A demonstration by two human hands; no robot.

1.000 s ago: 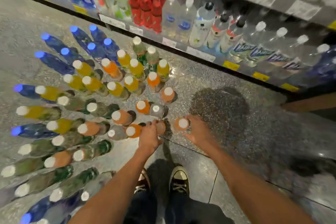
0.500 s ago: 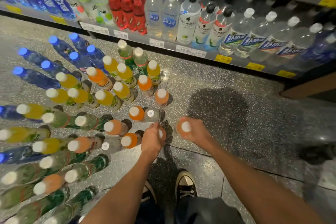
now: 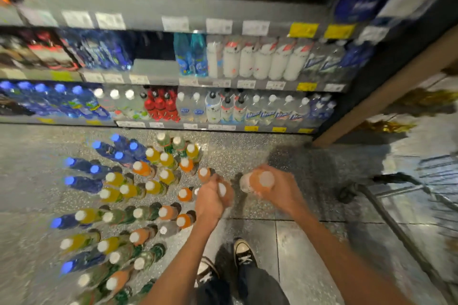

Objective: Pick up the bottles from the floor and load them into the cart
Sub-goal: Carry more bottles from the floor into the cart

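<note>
Left hand (image 3: 210,199) is gripping a white-capped orange plastic bottle (image 3: 224,192); right hand (image 3: 277,188) is gripping another white-capped orange plastic bottle (image 3: 257,182), near a wire cart (image 3: 421,190).

We can read no text anywhere: the white and yellow price tags (image 3: 218,26) along the shelf edges across the upper frame are blurred, and the bottle labels (image 3: 261,114) at centre right show only illegible blue marks.
</note>
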